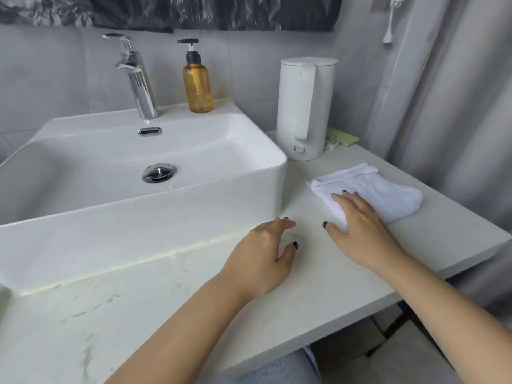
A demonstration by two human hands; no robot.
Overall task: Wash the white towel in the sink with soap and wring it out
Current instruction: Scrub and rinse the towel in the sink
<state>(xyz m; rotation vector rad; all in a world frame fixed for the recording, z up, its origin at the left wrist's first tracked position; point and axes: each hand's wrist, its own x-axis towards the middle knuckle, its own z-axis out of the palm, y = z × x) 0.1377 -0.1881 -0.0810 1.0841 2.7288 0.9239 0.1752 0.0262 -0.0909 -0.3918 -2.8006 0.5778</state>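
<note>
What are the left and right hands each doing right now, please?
Left hand: open, holding nothing, over the countertop.
Right hand: open, fingers resting on the white towel.

Folded white towel (pixel 371 189) on counter (pixel 318 286)

Glossy white ceramic rectangular sink (pixel 260 151); shiny chrome metal faucet (pixel 138 81) and drain plug (pixel 159 172). Translucent amber plastic soap bottle (pixel 197 84), black pump. Matt white plastic kettle (pixel 303 106). Soft ribbed white cloth towel (pixel 382 189). Smooth pale marbled stone countertop (pixel 166 314).
</note>
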